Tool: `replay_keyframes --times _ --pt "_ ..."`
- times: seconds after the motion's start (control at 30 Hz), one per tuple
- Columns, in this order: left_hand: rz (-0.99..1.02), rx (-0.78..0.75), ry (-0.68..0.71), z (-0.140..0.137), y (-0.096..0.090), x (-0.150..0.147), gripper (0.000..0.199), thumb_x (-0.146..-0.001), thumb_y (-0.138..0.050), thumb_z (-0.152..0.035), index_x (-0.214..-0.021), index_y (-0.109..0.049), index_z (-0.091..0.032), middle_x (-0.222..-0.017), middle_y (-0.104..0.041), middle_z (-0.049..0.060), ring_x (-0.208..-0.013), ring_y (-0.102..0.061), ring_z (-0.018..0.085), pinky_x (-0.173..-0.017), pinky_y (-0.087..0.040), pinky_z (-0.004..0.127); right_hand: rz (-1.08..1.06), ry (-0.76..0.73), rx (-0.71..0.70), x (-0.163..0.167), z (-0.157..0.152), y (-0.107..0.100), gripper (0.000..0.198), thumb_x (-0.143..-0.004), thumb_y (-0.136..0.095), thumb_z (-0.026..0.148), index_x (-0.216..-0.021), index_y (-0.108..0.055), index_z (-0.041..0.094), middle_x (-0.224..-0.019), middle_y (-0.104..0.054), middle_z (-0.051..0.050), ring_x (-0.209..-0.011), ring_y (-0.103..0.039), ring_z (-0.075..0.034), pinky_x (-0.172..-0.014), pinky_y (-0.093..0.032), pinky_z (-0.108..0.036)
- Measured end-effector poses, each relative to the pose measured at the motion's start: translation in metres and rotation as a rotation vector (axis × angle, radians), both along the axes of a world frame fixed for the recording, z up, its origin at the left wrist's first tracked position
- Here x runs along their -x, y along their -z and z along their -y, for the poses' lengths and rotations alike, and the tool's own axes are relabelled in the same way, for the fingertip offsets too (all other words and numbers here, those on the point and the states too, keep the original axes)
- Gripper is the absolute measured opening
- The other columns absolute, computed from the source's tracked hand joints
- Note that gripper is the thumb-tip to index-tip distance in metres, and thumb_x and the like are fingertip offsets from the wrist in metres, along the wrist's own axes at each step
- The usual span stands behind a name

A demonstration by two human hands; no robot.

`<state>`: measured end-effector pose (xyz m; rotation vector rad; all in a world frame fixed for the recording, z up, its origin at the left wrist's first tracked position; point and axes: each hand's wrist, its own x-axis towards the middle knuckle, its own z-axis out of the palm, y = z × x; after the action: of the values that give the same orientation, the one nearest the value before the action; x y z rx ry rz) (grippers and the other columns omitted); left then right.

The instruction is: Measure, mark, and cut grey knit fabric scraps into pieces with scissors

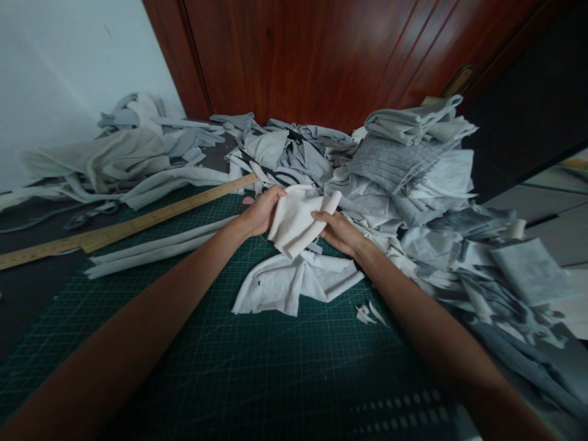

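Observation:
A cream piece of fabric (297,217) is held up between both hands over the cutting mat. My left hand (263,211) grips its left edge, thumb on top. On the other side, my right hand (339,231) pinches the right edge, where the cloth curls over. Just below lies a light grey fabric piece (275,285) with a small dark mark, spread loosely on the green cutting mat (257,367). Behind the held cloth, the black handles of scissors (287,177) show among scraps.
A long wooden ruler (138,226) lies across the mat's left side, near folded grey strips (160,248). Heaped fabric scraps (133,147) line the back left. Stacked grey cloth (390,162) rises at right. Small offcuts (367,313) lie right of centre. A wooden door (294,61) stands behind.

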<state>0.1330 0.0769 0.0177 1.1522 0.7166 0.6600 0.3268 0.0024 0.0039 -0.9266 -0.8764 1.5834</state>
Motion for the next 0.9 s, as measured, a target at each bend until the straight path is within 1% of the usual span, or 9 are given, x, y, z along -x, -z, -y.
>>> replay_keyframes --times 0.07,0.13,0.2,0.3,0.4,0.53,0.7,0.8,0.9 --pt "-0.03 0.013 -0.017 -0.0006 0.0023 -0.001 0.047 -0.084 -0.051 -0.049 -0.11 -0.073 -0.016 -0.09 -0.078 0.009 -0.09 -0.075 0.029 -0.072 -0.062 0.038 0.001 0.005 -0.001 -0.0011 0.0002 0.0 0.028 -0.068 -0.081 0.021 -0.09 -0.064 0.021 -0.087 -0.075 -0.002 -0.097 -0.072 -0.023 -0.085 -0.064 -0.033" --pt "-0.07 -0.026 -0.052 0.0002 0.004 -0.002 0.044 -0.08 -0.068 -0.051 -0.108 -0.074 -0.017 -0.092 -0.079 0.008 -0.088 -0.075 0.027 -0.071 -0.06 0.033 0.004 0.006 -0.001 -0.0013 0.0009 -0.0015 0.029 -0.064 -0.078 0.022 -0.089 -0.064 0.023 -0.088 -0.076 -0.001 -0.104 -0.072 -0.026 -0.093 -0.064 -0.037" --pt "-0.079 -0.084 -0.058 0.0024 0.0043 -0.0022 0.046 -0.072 -0.084 -0.045 -0.109 -0.074 -0.018 -0.098 -0.08 0.007 -0.091 -0.075 0.025 -0.075 -0.059 0.031 0.016 -0.001 0.002 -0.001 0.0018 -0.0035 0.031 -0.061 -0.076 0.023 -0.09 -0.065 0.024 -0.09 -0.078 -0.001 -0.11 -0.071 -0.028 -0.098 -0.062 -0.041" --pt "-0.027 -0.12 -0.034 0.0057 0.0032 -0.002 0.051 -0.067 -0.093 -0.04 -0.109 -0.073 -0.018 -0.105 -0.08 0.007 -0.096 -0.075 0.023 -0.082 -0.059 0.03 0.027 -0.023 0.014 -0.001 0.0026 -0.0057 0.035 -0.057 -0.07 0.023 -0.093 -0.067 0.023 -0.094 -0.079 -0.001 -0.117 -0.07 -0.031 -0.105 -0.06 -0.045" --pt "0.016 -0.093 -0.061 0.0067 0.0024 -0.0028 0.05 -0.066 -0.094 -0.045 -0.102 -0.072 -0.017 -0.1 -0.08 0.007 -0.094 -0.075 0.023 -0.081 -0.059 0.031 0.009 -0.05 0.031 -0.002 0.0022 -0.0063 0.042 -0.056 -0.065 0.023 -0.098 -0.069 0.023 -0.099 -0.08 -0.002 -0.121 -0.069 -0.033 -0.108 -0.058 -0.049" --pt "0.031 -0.033 -0.169 0.0051 0.0028 -0.0051 0.047 -0.072 -0.086 -0.055 -0.094 -0.07 -0.017 -0.089 -0.078 0.007 -0.087 -0.075 0.026 -0.078 -0.06 0.035 -0.023 -0.04 0.043 -0.0034 0.0012 -0.0069 0.045 -0.058 -0.063 0.023 -0.102 -0.069 0.022 -0.104 -0.081 -0.003 -0.125 -0.068 -0.034 -0.109 -0.058 -0.051" --pt "0.071 -0.023 -0.231 0.0019 0.0046 -0.0065 0.044 -0.079 -0.078 -0.058 -0.089 -0.07 -0.016 -0.085 -0.077 0.01 -0.088 -0.076 0.028 -0.079 -0.063 0.038 -0.057 0.01 0.046 -0.0035 -0.0015 -0.0068 0.028 -0.076 -0.073 0.029 -0.102 -0.068 0.022 -0.108 -0.081 -0.005 -0.127 -0.068 -0.029 -0.109 -0.061 -0.044" --pt "0.104 -0.004 -0.228 0.0009 0.0054 -0.0067 0.04 -0.082 -0.08 -0.053 -0.097 -0.071 -0.016 -0.092 -0.078 0.01 -0.091 -0.076 0.027 -0.078 -0.063 0.035 -0.094 0.047 0.017 -0.0041 -0.0044 -0.0048 0.023 -0.084 -0.076 0.033 -0.104 -0.068 0.023 -0.109 -0.081 -0.004 -0.126 -0.069 -0.025 -0.107 -0.062 -0.038" --pt "0.141 -0.023 -0.227 0.0001 0.0063 -0.0068 0.038 -0.079 -0.085 -0.04 -0.105 -0.071 -0.017 -0.097 -0.078 0.007 -0.092 -0.075 0.023 -0.077 -0.062 0.031 -0.131 0.081 -0.022 -0.0055 -0.006 -0.0025 0.024 -0.085 -0.078 0.032 -0.105 -0.068 0.025 -0.107 -0.081 -0.001 -0.123 -0.071 -0.023 -0.104 -0.063 -0.035"
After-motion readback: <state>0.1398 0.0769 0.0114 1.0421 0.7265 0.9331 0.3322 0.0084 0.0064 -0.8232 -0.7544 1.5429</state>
